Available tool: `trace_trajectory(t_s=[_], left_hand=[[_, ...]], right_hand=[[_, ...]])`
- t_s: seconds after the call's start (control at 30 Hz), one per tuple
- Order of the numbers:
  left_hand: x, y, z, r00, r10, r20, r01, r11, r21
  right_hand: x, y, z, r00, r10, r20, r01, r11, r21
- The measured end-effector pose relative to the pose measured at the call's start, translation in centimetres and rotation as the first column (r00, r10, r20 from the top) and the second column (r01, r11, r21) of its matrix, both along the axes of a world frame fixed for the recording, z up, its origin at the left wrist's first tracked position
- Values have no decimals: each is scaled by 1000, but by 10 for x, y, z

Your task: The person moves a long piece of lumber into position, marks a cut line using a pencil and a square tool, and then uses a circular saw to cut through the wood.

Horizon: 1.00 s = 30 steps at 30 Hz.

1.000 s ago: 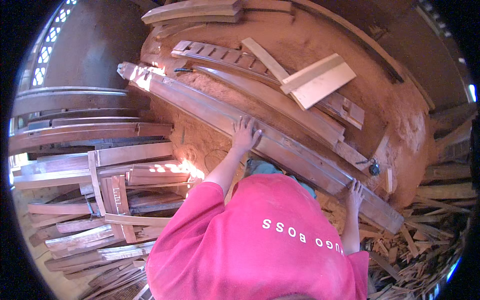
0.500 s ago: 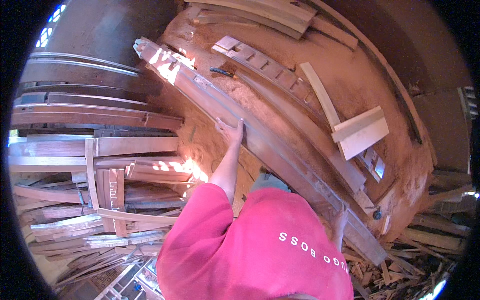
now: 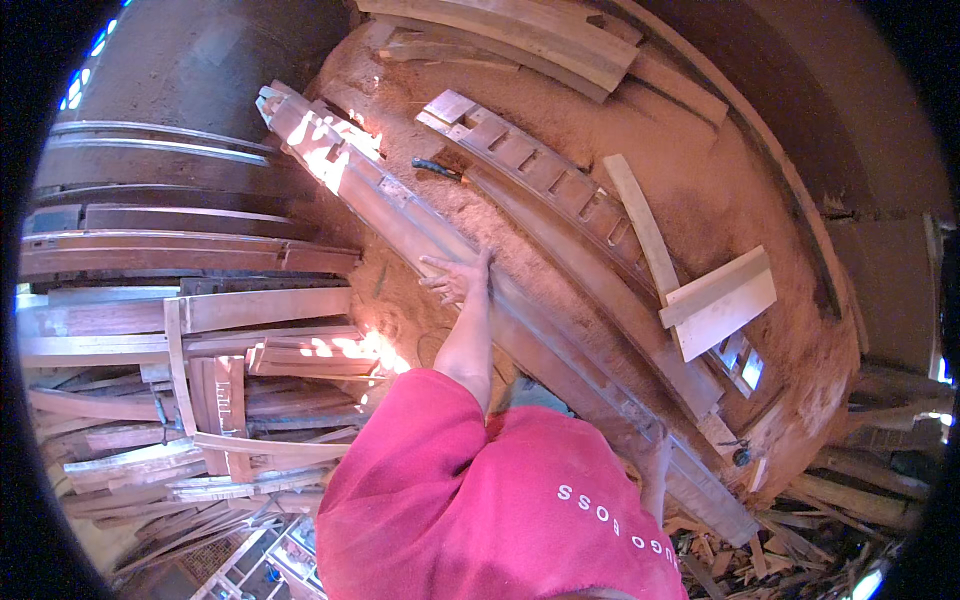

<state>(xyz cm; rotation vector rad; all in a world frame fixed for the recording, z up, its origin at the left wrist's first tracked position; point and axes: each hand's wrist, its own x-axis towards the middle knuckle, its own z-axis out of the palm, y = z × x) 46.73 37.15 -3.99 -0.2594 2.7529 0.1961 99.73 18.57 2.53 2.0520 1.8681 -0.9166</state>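
Observation:
A long wooden beam (image 3: pixel 560 335) runs slantwise across the view, from upper left to lower right, in front of my body. My left hand (image 3: pixel 458 278) lies on its near side, fingers stretched out and spread to the left, thumb up along the wood. Further down the beam, my right hand (image 3: pixel 648 440) rests at its edge, close to a mortise cut in the wood. Its fingers are blurred and partly hidden. Just beyond the beam lies a slotted board (image 3: pixel 530 160) with a row of mortises. A dark-handled tool (image 3: pixel 436 169) lies near that board's upper end.
Sawdust (image 3: pixel 720 190) covers the surface beyond the beam. A pale flat board (image 3: pixel 725 300) and a narrow strip (image 3: pixel 640 228) lie there. Thick planks (image 3: pixel 520 40) sit at the far side. Stacked timber (image 3: pixel 260 310) fills the left, and wood offcuts (image 3: pixel 715 560) lie at lower right.
The whole view has shifted slightly. My right hand has moved a little up and left along the beam. My left hand stays on the beam with its fingers more spread.

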Motion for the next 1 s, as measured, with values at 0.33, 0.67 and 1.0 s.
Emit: trace_trajectory(t_s=[0.33, 0.67, 1.0], left_hand=[[12, 10, 13, 1000, 18, 11, -18, 1000, -10], [22, 13, 9, 1000, -5, 18, 6, 998, -55], [-9, 16, 9, 998, -34, 54, 35, 999, -15]], right_hand=[[-42, 34, -7, 979, 179, 95, -163, 975, -153], [-30, 65, -43, 973, 149, 177, -78, 931, -355], [-42, 78, -49, 966, 236, 104, -182, 910, -372]])
